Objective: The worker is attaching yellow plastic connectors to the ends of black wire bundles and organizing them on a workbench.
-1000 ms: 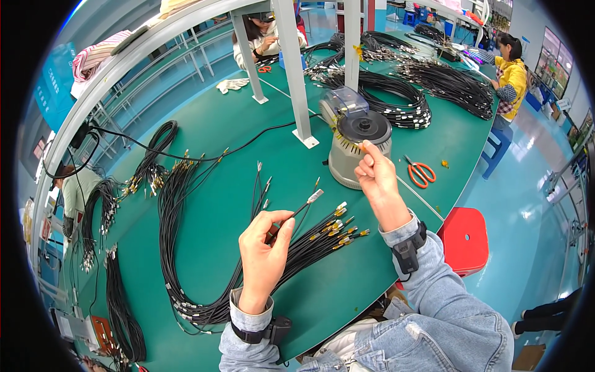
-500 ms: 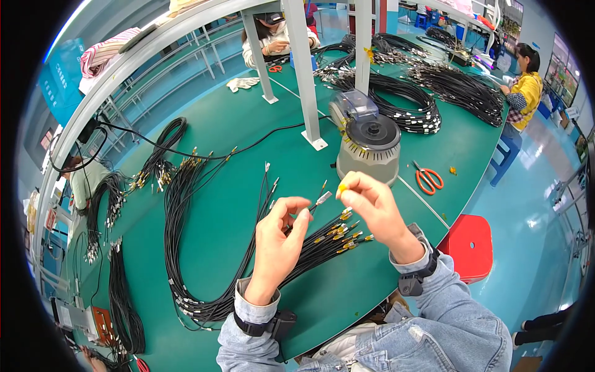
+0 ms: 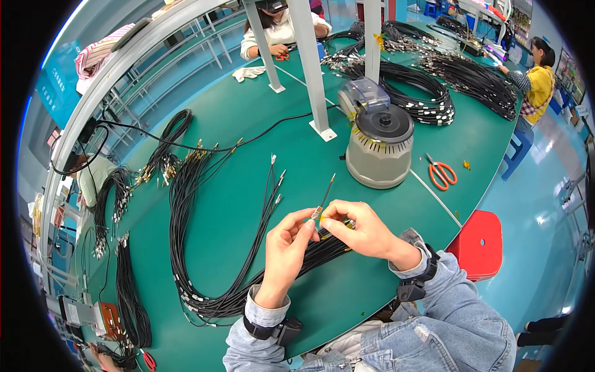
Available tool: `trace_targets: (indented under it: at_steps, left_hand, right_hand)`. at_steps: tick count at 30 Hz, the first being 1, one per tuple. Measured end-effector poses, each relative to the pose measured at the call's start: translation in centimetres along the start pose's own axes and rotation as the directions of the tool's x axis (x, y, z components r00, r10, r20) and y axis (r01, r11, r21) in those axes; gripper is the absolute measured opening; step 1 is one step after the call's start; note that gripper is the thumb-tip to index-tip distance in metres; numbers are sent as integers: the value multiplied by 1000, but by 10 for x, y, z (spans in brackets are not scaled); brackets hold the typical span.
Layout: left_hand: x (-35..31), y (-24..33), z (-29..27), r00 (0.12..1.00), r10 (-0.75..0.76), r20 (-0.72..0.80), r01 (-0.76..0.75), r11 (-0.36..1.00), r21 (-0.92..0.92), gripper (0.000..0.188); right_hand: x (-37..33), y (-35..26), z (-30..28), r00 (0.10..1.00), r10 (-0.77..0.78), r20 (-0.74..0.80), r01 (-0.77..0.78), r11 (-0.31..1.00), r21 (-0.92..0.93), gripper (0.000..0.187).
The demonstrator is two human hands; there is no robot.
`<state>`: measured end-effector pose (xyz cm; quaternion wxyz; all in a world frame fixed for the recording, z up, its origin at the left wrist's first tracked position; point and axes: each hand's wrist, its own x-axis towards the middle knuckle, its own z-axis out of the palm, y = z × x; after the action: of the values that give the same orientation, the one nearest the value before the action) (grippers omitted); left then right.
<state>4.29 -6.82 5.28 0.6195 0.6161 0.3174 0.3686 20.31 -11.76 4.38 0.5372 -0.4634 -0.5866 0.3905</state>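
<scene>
Between finger and thumb, my left hand [image 3: 286,251] pinches a black cable [image 3: 327,191] close to its white label. The thin cable tip points up and away from me. Right beside it, my right hand [image 3: 364,230] is closed on a small piece of yellow tape [image 3: 321,221], held against or very near the label; the fingers partly hide the contact. Beneath both hands lies a bundle of black cables [image 3: 232,301] that curves across the green table, its near ends partly covered by my right hand.
A grey tape dispenser [image 3: 379,155] stands beyond my hands, with orange-handled scissors [image 3: 441,175] to its right. Metal posts [image 3: 313,80] rise from the green table [image 3: 248,186]. More cable coils [image 3: 415,93] lie at the back. A red stool [image 3: 480,248] is at right; co-workers sit around.
My right hand has come down and left, bringing the yellow tape to the cable. The left fingers, spread before, now pinch the cable by its label. The view has shifted slightly.
</scene>
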Motion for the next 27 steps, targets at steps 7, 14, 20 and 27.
trace_targets:
  at_steps: [7,14,20,27]
  left_hand:
    - [-4,-3,-3,998,-61,6,61,997,-54,22]
    - [-5,-5,-2,1000,-11,8,12,999,-50,22]
    - [-7,-5,2,1000,14,-8,-14,1000,-8,21]
    - [-9,-6,5,995,97,-25,-96,994,44,22]
  right_hand:
    - [1,3,6,997,71,19,-71,997,11,17]
    - [0,3,7,996,89,2,-89,996,21,17]
    - [-1,1,7,992,124,-20,-124,992,34,16]
    - [-2,2,9,990,132,-44,-130,990,53,16]
